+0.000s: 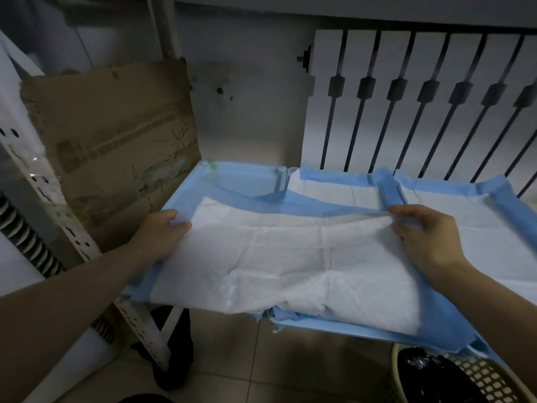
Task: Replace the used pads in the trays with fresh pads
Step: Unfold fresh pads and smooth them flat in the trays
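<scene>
Both bare forearms reach forward, one from each lower corner. The left hand is back up with fingers curled, thumb and fingers pinching the left edge of the pad. The right hand mirrors it (fingertips pointing inward), pinching the pad's right side. Hands well apart, roughly level.

Pad lies on tray, cardboard behind-left.
</scene>
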The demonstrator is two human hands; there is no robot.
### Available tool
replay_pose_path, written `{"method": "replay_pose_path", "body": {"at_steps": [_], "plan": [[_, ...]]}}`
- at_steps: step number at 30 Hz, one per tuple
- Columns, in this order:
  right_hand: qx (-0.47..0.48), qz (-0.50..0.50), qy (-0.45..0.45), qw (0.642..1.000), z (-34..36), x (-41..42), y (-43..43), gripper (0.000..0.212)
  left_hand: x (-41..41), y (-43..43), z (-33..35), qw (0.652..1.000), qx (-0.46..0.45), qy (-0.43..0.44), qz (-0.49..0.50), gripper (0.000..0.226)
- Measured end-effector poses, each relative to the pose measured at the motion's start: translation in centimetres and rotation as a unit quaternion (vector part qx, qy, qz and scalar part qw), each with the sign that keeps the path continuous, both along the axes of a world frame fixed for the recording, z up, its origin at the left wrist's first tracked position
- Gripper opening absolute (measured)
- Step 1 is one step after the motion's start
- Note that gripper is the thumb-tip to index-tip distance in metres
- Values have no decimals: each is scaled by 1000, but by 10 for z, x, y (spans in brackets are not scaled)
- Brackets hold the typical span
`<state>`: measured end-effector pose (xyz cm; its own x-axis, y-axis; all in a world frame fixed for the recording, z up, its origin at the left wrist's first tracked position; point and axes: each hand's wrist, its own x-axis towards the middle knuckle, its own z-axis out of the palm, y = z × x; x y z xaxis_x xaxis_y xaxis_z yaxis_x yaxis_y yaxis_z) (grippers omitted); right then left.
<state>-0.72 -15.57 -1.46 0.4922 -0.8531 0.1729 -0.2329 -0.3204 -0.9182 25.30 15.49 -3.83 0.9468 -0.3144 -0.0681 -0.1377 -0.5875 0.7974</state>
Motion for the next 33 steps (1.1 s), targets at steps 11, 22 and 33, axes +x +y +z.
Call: {"method": "replay_pose_path", "body": {"at_steps": [11,22,33], "plan": [[17,-43,173,984,-21,25,-23,33,15,-25,-11,999,10,29,15,61],[-66,-59,167,982,-36,24,-14,32,12,-8,-24,998,15,-43,32,45],[-86,-55,224,969,-41,31,-15,45,16,-18,-28,996,11,-73,49,41]]}}
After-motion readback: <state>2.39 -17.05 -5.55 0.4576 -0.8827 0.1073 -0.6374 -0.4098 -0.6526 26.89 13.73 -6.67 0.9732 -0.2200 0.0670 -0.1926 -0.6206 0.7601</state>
